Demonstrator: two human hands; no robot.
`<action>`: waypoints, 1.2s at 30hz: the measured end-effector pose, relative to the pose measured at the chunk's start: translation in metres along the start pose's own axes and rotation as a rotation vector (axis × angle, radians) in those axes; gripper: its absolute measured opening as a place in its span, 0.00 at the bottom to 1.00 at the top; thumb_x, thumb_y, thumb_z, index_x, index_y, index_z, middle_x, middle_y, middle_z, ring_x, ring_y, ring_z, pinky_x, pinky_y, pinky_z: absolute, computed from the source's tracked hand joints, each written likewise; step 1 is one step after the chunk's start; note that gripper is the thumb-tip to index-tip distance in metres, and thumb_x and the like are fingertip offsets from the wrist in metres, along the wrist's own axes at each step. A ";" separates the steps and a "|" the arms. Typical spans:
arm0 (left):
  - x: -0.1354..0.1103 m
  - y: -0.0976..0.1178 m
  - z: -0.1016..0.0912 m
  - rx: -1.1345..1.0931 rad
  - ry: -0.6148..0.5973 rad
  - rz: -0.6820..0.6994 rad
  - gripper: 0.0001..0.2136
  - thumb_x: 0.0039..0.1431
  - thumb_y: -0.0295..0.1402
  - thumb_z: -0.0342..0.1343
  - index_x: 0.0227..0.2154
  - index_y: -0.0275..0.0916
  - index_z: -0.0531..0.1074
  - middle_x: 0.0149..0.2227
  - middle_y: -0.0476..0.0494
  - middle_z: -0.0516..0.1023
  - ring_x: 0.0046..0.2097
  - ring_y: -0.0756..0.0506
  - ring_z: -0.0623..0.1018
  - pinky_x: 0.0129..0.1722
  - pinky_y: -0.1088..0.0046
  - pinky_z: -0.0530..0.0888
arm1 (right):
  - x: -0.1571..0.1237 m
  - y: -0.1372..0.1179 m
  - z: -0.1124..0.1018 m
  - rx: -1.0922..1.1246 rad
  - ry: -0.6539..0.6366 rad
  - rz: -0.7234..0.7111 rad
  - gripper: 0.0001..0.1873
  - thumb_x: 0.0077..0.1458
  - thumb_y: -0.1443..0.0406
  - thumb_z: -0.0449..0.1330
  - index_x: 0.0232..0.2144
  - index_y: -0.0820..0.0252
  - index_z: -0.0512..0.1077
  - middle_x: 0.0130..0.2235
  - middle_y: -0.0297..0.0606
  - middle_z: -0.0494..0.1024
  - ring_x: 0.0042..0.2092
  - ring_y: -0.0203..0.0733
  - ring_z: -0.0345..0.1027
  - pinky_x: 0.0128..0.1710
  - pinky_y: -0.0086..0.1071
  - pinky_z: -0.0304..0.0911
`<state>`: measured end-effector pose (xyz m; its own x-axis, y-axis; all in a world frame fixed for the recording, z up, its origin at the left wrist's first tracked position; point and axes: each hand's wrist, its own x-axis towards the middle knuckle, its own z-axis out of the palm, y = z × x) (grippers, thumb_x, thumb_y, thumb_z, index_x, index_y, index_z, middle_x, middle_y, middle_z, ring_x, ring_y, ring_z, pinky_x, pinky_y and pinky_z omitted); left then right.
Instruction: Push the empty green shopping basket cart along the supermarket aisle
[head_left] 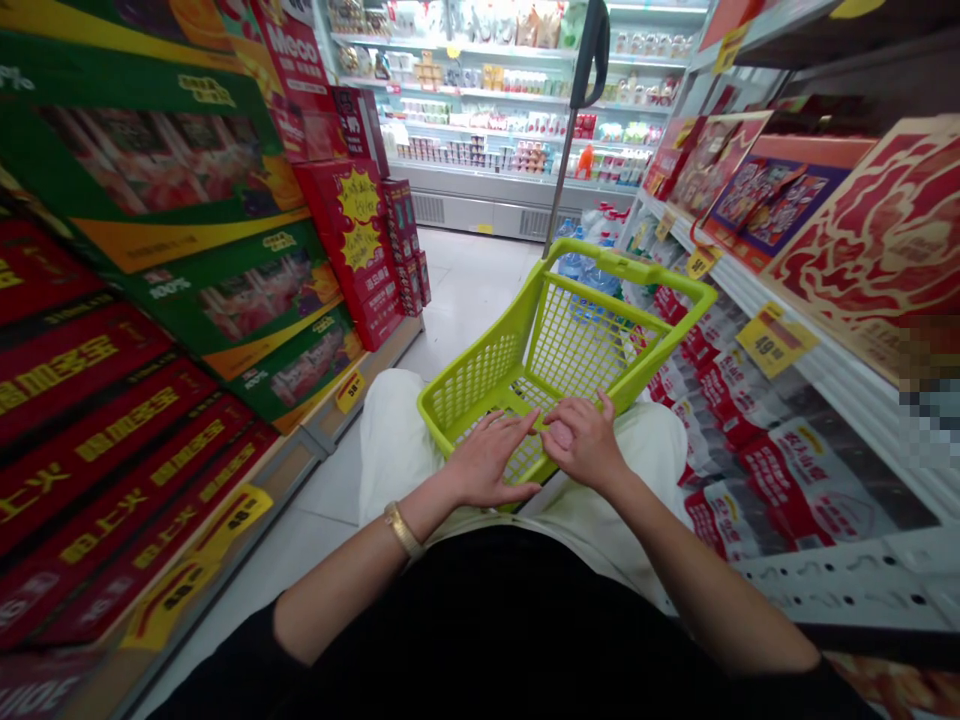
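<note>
My left hand (491,462), with a gold-coloured band at its wrist, is held over the near end of a lime-green shopping basket (480,385). Its fingers stretch out and the thumb is apart from them. Close beside it, my right hand (583,440) is loosely curled, the pinkish palm showing between fingers and thumb; I see nothing held in it. The fingertips of both hands come very near each other; whether they touch I cannot tell. The basket sits tilted between my knees in white trousers (401,430), its long pull handle (591,60) standing upright at the far end.
Stacked drink cartons (112,440) and red boxes (367,250) line the left side. On the right are a shelf edge with price tags (776,340), gift boxes (862,230) and wrapped bottle packs (787,470). Ahead, a refrigerated display (480,190) stands beyond the tiled floor (465,265).
</note>
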<state>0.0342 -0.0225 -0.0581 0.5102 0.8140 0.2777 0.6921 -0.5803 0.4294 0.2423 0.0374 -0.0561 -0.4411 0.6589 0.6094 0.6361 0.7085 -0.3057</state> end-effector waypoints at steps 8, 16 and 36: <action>0.008 -0.008 0.007 -0.029 0.079 -0.001 0.36 0.71 0.52 0.40 0.74 0.39 0.40 0.64 0.33 0.70 0.65 0.38 0.69 0.68 0.49 0.58 | -0.017 -0.037 0.007 0.094 -0.027 -0.067 0.04 0.52 0.64 0.62 0.33 0.53 0.74 0.38 0.34 0.79 0.48 0.46 0.72 0.70 0.52 0.32; 0.009 -0.020 0.012 -0.080 0.190 -0.026 0.29 0.74 0.44 0.34 0.74 0.41 0.43 0.61 0.36 0.73 0.63 0.40 0.71 0.65 0.53 0.65 | -0.028 -0.051 0.017 0.071 0.019 -0.064 0.04 0.53 0.62 0.62 0.33 0.54 0.72 0.39 0.36 0.79 0.47 0.45 0.72 0.69 0.50 0.36; 0.027 0.013 0.005 0.106 -0.073 -0.239 0.22 0.63 0.33 0.52 0.60 0.39 0.72 0.61 0.37 0.74 0.61 0.38 0.74 0.69 0.48 0.59 | 0.038 0.109 -0.016 -0.267 0.321 0.329 0.04 0.51 0.63 0.60 0.29 0.54 0.76 0.39 0.42 0.80 0.48 0.54 0.70 0.63 0.54 0.49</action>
<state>0.0591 -0.0080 -0.0491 0.3583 0.9265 0.1153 0.8451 -0.3743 0.3817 0.3050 0.1355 -0.0551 -0.0016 0.6956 0.7184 0.8657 0.3606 -0.3472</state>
